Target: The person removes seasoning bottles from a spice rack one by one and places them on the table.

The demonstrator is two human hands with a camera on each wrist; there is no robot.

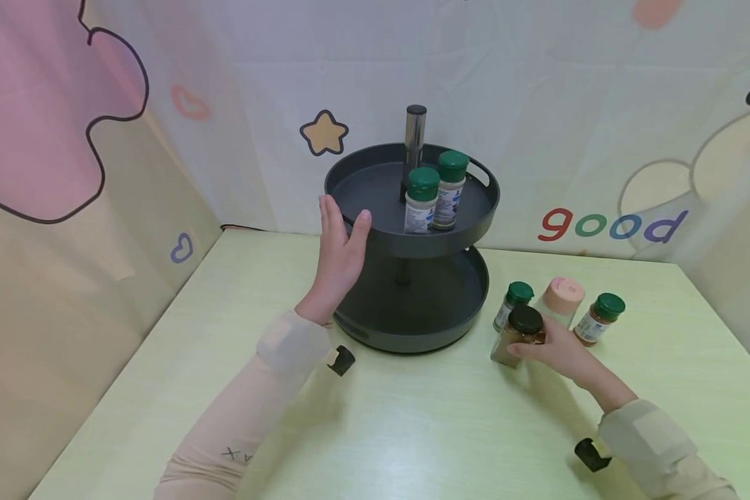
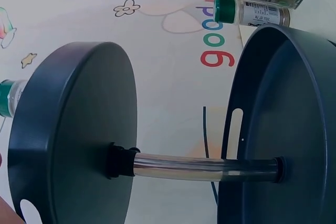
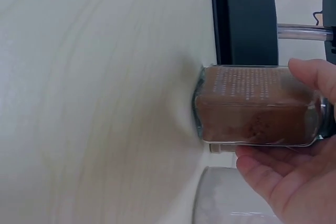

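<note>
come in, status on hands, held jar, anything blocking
Right hand grips black-capped jar. Left hand at upper tray's rim, fingers straight. Green-capped bottle and pink-capped container close behind jar.

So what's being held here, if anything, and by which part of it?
The right hand holds the brown jar by its sides, below the black cap. The left hand, open beside the upper tray, grips nothing.

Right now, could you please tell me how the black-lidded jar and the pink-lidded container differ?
The black-lidded jar is square-sided, while the pink-lidded container is rounded. The jar holds something brown; the container's body looks pale. The right hand grips the jar, whereas the container stands beyond that hand. Both have their lids on.
</note>
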